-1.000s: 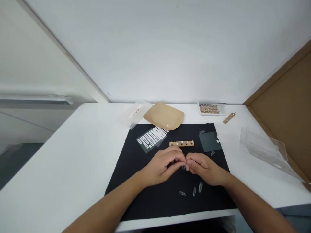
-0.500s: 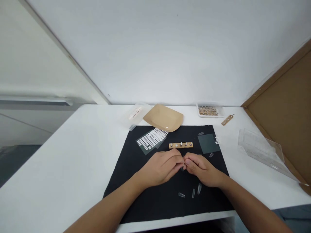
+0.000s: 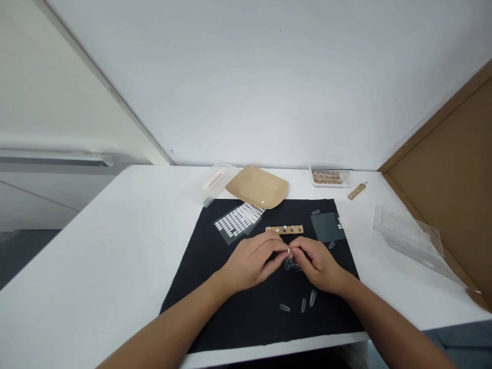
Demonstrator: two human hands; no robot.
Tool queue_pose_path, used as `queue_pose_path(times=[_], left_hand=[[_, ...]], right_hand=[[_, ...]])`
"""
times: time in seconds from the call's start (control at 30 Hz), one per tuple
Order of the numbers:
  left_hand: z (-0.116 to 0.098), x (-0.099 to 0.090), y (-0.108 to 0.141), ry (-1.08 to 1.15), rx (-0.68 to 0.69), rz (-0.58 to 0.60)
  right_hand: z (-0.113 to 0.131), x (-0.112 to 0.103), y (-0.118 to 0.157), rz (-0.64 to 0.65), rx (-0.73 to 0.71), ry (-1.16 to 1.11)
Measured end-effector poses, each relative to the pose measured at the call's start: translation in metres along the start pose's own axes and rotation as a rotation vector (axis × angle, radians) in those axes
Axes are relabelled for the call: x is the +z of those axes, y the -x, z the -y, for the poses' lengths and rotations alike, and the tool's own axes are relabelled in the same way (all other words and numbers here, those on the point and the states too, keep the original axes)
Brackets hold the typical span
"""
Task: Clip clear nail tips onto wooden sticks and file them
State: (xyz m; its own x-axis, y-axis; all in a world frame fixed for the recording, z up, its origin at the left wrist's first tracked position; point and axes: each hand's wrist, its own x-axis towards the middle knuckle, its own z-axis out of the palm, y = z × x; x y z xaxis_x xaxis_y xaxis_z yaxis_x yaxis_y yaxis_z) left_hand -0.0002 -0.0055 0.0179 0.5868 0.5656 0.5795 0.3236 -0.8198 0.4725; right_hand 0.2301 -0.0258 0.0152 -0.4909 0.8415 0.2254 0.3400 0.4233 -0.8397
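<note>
My left hand (image 3: 251, 260) and my right hand (image 3: 318, 264) meet over the black cloth (image 3: 246, 318). Their fingertips pinch a small white piece (image 3: 288, 250) between them. Just beyond my fingers lies a wooden strip (image 3: 284, 230) with metal studs and a white dot. Under and between the hands is a small pile of clear nail tips (image 3: 294, 265). Several loose clear tips (image 3: 303, 305) are nearer the front edge. Sheets of white oval stickers (image 3: 236, 221) lie beyond my left hand, and a dark green sheet (image 3: 327, 227) lies beyond my right.
A brown paper tray (image 3: 259, 185) stands at the back, beside a clear packet (image 3: 213, 182). A white box (image 3: 330, 177) of studded strips and a single strip (image 3: 357, 191) are at back right. Clear plastic packaging (image 3: 415, 238) lies near the cardboard panel (image 3: 449, 143).
My fingertips have opened slightly, so the white piece between them and the clear tips below show more. The view has shifted a little.
</note>
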Motion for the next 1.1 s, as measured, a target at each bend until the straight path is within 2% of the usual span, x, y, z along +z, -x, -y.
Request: queue_pose_path(times=[0.17,0.3,0.53,0.67,0.87,0.97,1.1], left_hand=[[-0.003,0.006,-0.004,0.289,-0.166,-0.074],[-0.005,0.008,-0.005,0.427,-0.322,-0.088],[-0.008,0.013,-0.005,0.509,-0.493,-0.125],[-0.013,0.014,-0.007,0.443,-0.503,-0.169],[-0.021,0.014,-0.008,0.332,-0.477,-0.260],[-0.024,0.015,-0.009,0.301,-0.497,-0.314],[-0.028,0.015,-0.010,0.298,-0.528,-0.334]], right_hand=[[-0.007,0.001,0.001,-0.077,-0.147,0.288],[-0.007,0.000,0.001,-0.133,-0.240,0.496],[-0.003,0.001,-0.001,-0.149,-0.229,0.596],[-0.002,0.006,0.000,-0.161,-0.234,0.668],[0.005,0.012,0.000,-0.261,-0.374,0.871],[0.007,0.015,-0.002,-0.323,-0.409,0.864],[0.009,0.018,-0.004,-0.339,-0.408,0.839]])
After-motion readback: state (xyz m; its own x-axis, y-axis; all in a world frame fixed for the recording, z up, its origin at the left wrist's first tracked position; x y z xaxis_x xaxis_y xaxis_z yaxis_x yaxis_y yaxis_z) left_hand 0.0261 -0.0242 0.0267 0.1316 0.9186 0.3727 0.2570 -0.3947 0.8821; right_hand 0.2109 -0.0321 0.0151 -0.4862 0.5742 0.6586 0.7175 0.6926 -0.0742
